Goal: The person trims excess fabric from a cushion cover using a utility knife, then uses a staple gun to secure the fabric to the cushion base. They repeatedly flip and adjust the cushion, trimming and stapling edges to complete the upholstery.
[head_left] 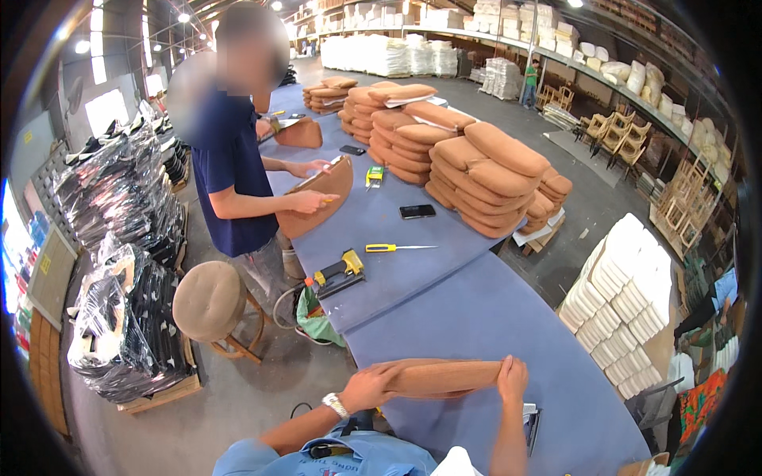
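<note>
Between my two hands is a brown upholstered seat cushion (446, 376), held edge-up just above the near part of the blue table. My left hand (371, 386), with a white watch at its wrist, closes around the cushion's left end. At the other end, my right hand (512, 378) grips the corner with its fingers wrapped over the edge. The cushion's lower side is partly hidden. A black and silver tool (533, 420), only partly visible, lies on the table beside my right forearm.
On the blue table (468, 309) lie a yellow-handled screwdriver (382, 247), a yellow-black staple gun (340, 274) and a phone (417, 212). Stacked brown cushions (484, 178) line its far right side. A co-worker (238, 170) handles another cushion (317, 202). A round stool (210, 300) stands left.
</note>
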A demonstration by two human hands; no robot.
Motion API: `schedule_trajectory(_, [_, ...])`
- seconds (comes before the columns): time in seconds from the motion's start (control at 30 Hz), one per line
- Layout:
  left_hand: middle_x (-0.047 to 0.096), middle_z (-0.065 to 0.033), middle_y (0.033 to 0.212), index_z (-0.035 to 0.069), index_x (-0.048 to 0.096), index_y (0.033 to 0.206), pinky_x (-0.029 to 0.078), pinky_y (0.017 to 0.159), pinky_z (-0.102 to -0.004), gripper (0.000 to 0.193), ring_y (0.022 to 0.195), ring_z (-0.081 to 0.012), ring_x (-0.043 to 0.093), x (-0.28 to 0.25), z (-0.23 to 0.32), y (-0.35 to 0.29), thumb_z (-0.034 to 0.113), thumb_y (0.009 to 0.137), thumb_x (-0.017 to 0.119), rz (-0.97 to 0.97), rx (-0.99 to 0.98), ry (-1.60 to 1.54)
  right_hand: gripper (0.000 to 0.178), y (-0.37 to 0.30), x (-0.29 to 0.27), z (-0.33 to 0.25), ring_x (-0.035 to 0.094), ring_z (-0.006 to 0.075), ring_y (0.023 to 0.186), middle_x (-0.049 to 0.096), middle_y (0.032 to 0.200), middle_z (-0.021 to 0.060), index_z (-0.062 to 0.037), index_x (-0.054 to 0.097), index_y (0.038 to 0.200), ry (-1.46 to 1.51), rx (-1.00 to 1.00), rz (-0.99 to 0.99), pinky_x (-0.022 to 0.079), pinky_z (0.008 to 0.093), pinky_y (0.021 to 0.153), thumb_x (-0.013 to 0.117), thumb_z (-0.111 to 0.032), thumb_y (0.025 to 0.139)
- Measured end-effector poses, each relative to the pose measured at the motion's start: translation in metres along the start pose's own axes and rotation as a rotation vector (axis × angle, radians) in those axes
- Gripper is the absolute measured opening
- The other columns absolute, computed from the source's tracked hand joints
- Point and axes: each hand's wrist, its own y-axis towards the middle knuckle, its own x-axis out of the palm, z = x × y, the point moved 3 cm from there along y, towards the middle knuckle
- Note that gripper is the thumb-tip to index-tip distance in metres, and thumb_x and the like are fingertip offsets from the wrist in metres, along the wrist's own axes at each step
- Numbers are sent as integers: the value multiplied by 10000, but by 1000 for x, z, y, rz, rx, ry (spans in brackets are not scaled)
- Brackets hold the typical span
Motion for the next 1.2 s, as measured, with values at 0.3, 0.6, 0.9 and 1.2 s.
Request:
schedule_trajectory(0.3, [634,-218,1357,-15,440,1468,609,871,-426,704,1153,-342,691,5,54,39,421,959,653,-416,91,123,581,-14,-3,-63,701,405,1008,756,998,222,-117,805,1012,-234,-109,-796,448,602,1010,410,-544,1030])
schedule_trajectory(0.6, [527,-264,1478,-22,410,1520,428,1155,-420,805,1359,-369,536,29,32,55,352,869,699,-586,18,-178,615,3,24,-107,586,331,1298,633,1431,93,-182,674,1346,-116,34,-1384,445,437,1104,347,-593,1027])
schedule_trajectory(0.9, [296,-277,1644,0,197,1629,272,1260,-464,1053,1529,-428,287,67,28,29,392,817,741,-700,63,-143,463,-34,10,-75,683,403,1066,732,1223,157,-195,714,1304,104,-35,-832,514,507,965,643,-466,936])
schedule_trajectory(1.2, [307,-296,1629,-40,293,1590,225,1278,-444,1051,1546,-392,260,73,18,34,462,801,773,-663,117,-204,296,-48,-20,21,677,434,966,751,998,190,-75,780,993,17,157,-100,514,538,892,648,-326,907])
